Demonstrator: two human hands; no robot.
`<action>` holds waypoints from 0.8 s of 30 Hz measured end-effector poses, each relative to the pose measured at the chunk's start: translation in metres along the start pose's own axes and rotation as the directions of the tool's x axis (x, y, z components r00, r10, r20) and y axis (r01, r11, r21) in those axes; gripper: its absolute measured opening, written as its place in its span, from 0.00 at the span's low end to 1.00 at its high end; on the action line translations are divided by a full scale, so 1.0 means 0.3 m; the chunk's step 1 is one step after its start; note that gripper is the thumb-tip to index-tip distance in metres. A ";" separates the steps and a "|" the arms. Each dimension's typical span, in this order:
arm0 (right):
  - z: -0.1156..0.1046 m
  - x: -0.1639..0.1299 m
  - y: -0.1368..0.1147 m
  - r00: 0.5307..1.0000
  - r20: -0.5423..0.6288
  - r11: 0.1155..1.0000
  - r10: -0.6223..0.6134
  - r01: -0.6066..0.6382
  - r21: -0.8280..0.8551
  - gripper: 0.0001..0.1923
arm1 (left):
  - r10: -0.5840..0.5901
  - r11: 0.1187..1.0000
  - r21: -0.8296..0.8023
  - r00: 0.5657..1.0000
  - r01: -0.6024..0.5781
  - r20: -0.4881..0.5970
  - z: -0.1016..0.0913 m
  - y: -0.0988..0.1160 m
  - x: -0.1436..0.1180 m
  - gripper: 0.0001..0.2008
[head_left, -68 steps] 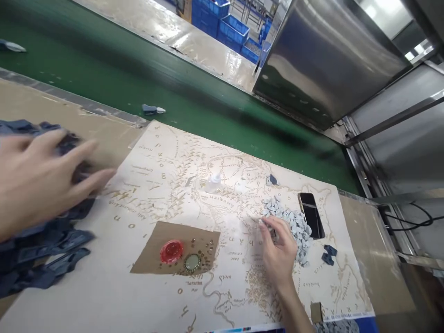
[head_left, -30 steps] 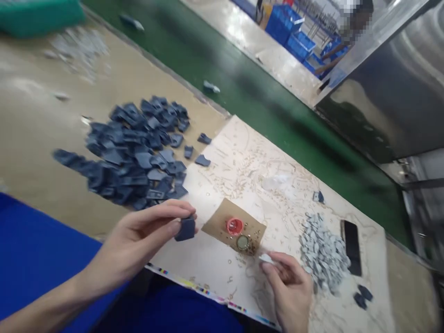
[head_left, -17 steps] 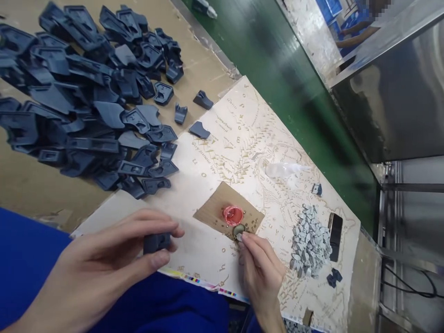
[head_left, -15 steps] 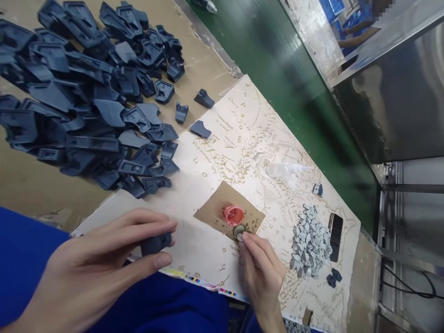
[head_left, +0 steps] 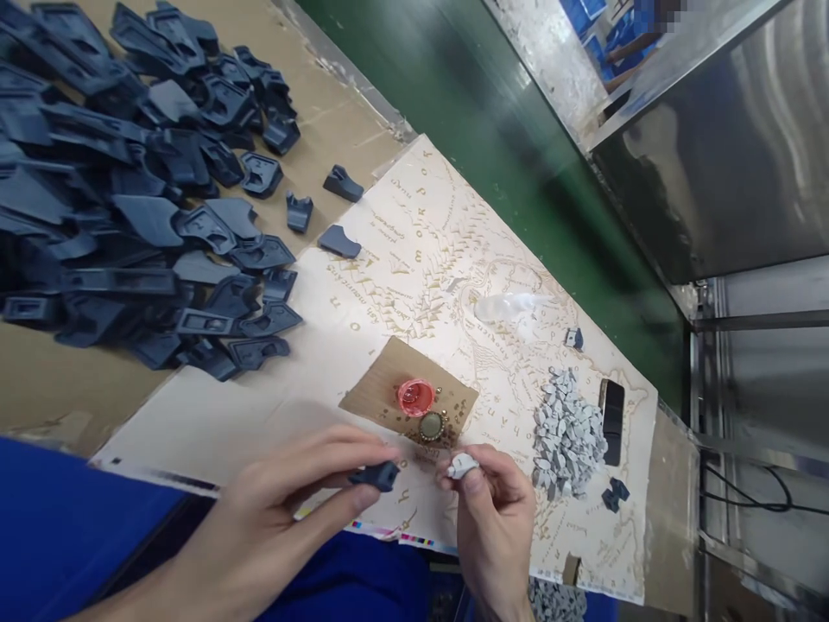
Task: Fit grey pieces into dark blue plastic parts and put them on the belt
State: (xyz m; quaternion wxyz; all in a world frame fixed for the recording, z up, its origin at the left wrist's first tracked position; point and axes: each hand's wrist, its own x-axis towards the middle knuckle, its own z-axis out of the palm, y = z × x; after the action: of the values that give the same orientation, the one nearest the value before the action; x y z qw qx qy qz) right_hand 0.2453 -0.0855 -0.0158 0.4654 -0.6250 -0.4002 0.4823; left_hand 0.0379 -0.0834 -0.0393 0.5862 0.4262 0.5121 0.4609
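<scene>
My left hand [head_left: 304,488] is closed, pinching a dark blue-grey plastic part [head_left: 376,476] between thumb and fingers. Close to its right, my right hand [head_left: 496,501] grips a small light-grey plastic piece [head_left: 462,466] with thumb and fingertips; the two parts are apart. Just beyond the hands lies a brown cardboard square [head_left: 369,389]. On it stand a red-rimmed little cup [head_left: 415,397] and a round bottle cap [head_left: 431,426], with tiny bits scattered around them.
A big heap of dark blue-grey parts [head_left: 148,207] covers the left. Right of the cardboard are a pile of light-grey pieces [head_left: 566,436], a phone [head_left: 612,423] and a translucent bottle [head_left: 505,307], all on a map-printed sheet [head_left: 401,276]. A green strip [head_left: 492,130] runs behind; a person's arm [head_left: 628,60] shows far off.
My right hand has drawn back from the bottle cap with the light-grey piece. My left hand has brought the dark part rightward, near it. The view has shifted slightly.
</scene>
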 end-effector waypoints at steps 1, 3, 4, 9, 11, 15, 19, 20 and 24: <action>0.013 -0.005 -0.010 1.000 0.001 0.999 -0.028 0.028 0.044 0.09 | 0.016 1.000 -0.028 0.999 -0.015 0.032 0.015 0.011 0.016 0.06; 0.037 -0.012 -0.028 0.994 -0.012 0.991 -0.105 0.106 0.076 0.06 | 0.026 0.997 -0.079 0.999 -0.022 0.046 0.037 0.026 0.038 0.09; 0.046 -0.014 -0.034 0.989 -0.017 0.987 -0.144 0.145 0.069 0.05 | 0.034 0.995 -0.098 0.999 -0.029 0.041 0.044 0.030 0.044 0.11; 0.054 -0.020 -0.042 0.958 0.012 0.956 -0.286 0.287 -0.068 0.05 | 0.074 0.993 -0.093 0.996 -0.070 0.045 0.062 0.030 0.045 0.12; 0.046 -0.020 -0.039 0.942 0.048 0.937 -0.331 0.335 -0.102 0.09 | 0.080 0.993 -0.091 0.996 -0.076 0.043 0.067 0.029 0.046 0.08; 0.027 -0.015 -0.041 0.914 0.121 0.898 -0.388 0.404 -0.172 0.17 | 0.144 0.987 -0.081 0.988 -0.139 0.059 0.066 0.023 0.048 0.06; 0.011 -0.009 -0.058 0.884 0.191 0.868 -0.426 0.459 -0.191 0.21 | 0.254 0.967 -0.008 0.958 -0.256 0.131 0.046 0.001 0.033 0.11; 0.008 -0.008 -0.061 0.878 0.205 0.865 -0.433 0.469 -0.179 0.21 | 0.282 0.958 0.014 0.947 -0.288 0.152 0.040 -0.005 0.028 0.12; 0.002 -0.003 -0.067 0.859 0.233 0.865 -0.456 0.489 -0.109 0.21 | 0.379 0.914 0.078 0.905 -0.399 0.193 0.026 -0.007 0.020 0.16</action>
State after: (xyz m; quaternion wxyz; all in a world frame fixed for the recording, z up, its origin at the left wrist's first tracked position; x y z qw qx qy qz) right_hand 0.2434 -0.0813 0.0038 0.4741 -0.4919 -0.6245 0.3784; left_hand 0.0461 -0.0783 -0.0416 0.4993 0.5916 0.3893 0.4992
